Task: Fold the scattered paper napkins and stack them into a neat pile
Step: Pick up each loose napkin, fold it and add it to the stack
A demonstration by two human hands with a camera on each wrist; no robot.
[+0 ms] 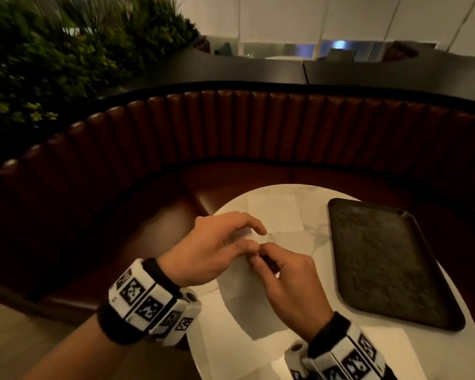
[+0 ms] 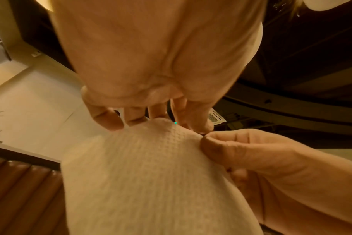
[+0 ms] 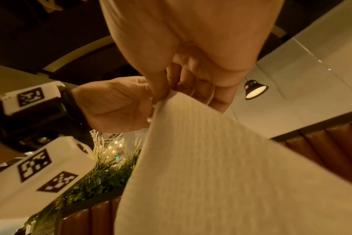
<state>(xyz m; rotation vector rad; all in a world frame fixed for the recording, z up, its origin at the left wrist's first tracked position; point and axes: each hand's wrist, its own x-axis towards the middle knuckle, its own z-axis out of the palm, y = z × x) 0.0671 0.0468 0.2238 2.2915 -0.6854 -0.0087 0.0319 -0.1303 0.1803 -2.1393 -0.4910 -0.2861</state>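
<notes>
Head view first: both hands are met over the round table, and one napkin is held up between them. The left hand and right hand are touching at the fingertips, so the same top corner looks to be pinched by both. From that pinch the sheet hangs down and back toward the wrists. More napkins are left flat past the fingers, and a dark tray is set off to the right.

Left wrist view: the napkin is draped straight below the left hand, its peak caught at the fingertips, with the right hand clamped on just beside.

Right wrist view: same story, with the top edge of the napkin nipped between the right hand thumb and curled fingers, left hand gripping alongside. Neither hand is nearer, so the fold probably gets decided by which way the corner is carried.
</notes>
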